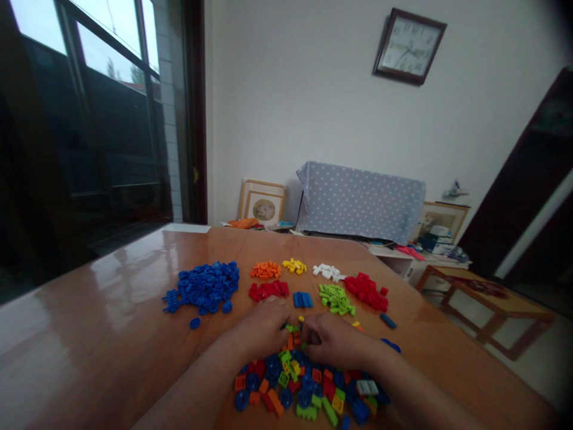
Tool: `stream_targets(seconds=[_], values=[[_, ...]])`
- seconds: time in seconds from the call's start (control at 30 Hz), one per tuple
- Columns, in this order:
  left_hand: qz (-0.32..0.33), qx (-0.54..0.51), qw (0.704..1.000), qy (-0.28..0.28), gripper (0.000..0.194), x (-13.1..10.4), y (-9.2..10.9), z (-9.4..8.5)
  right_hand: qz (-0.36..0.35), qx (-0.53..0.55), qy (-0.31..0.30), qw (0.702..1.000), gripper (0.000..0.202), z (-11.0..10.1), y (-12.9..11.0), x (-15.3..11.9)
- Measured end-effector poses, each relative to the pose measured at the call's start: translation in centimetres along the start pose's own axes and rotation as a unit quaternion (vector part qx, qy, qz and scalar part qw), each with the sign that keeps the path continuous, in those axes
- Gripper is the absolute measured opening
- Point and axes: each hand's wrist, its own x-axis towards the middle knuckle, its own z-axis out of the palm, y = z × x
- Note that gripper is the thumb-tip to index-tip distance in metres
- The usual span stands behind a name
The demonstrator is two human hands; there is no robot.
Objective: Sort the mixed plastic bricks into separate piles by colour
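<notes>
A mixed pile of toy building bricks [307,382] in blue, orange, green, yellow and red lies in front of me on the table. My left hand [268,322] reaches over its far left edge, fingers bent down and together; whatever they grip is hidden. Facing it, my right hand [333,340] is curled closed above the pile, and its contents cannot be made out. A small yellow brick [301,319] shows by the right fingertips. Orange bricks [293,340] lie between the hands. Just beyond them sit blue bricks in a row [303,300] and red bricks [268,290].
Sorted heaps stand farther back: blue pieces [208,286], orange bricks [265,270], yellow bricks [294,266], white bricks [328,272], green bricks [335,298] and red bricks [366,291]. A loose blue disc [194,323] and a dark blue brick [388,321] lie on the wooden table [134,322].
</notes>
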Motion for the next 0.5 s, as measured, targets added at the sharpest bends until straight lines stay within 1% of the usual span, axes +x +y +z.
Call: stream_targets(seconds=[0.07, 0.13, 0.2, 0.23, 0.33, 0.4, 0.5], values=[[-0.014, -0.004, 1.0, 0.01, 0.009, 0.1, 0.2, -0.3, -0.006, 0.011, 0.027, 1.0, 0.012, -0.5, 0.5, 0.1], [-0.018, -0.018, 1.0, 0.009, 0.01, 0.1, 0.4, -0.6, 0.001, 0.031, 0.071, 0.997, 0.012, -1.4, 1.5, 0.4], [-0.016, -0.039, 0.999, 0.008, 0.012, 0.2, 0.6, -0.8, 0.026, 0.056, 0.125, 0.99, 0.015, -2.5, 3.1, 1.0], [-0.015, -0.047, 0.999, 0.011, 0.013, 0.2, 0.6, -0.8, 0.048, 0.063, 0.162, 0.984, 0.016, -3.0, 4.1, 1.4], [-0.02, -0.05, 0.998, 0.026, 0.013, 0.3, 0.6, -0.8, 0.106, 0.065, 0.216, 0.968, 0.019, -4.4, 6.9, 2.5], [-0.026, -0.042, 0.998, 0.031, 0.012, 0.3, 0.5, -0.8, 0.143, 0.014, 0.23, 0.963, 0.019, -5.0, 8.2, 3.1], [-0.028, -0.039, 0.998, 0.038, 0.013, 0.2, 0.5, -0.8, 0.167, -0.036, 0.226, 0.959, 0.016, -5.3, 9.4, 3.7]])
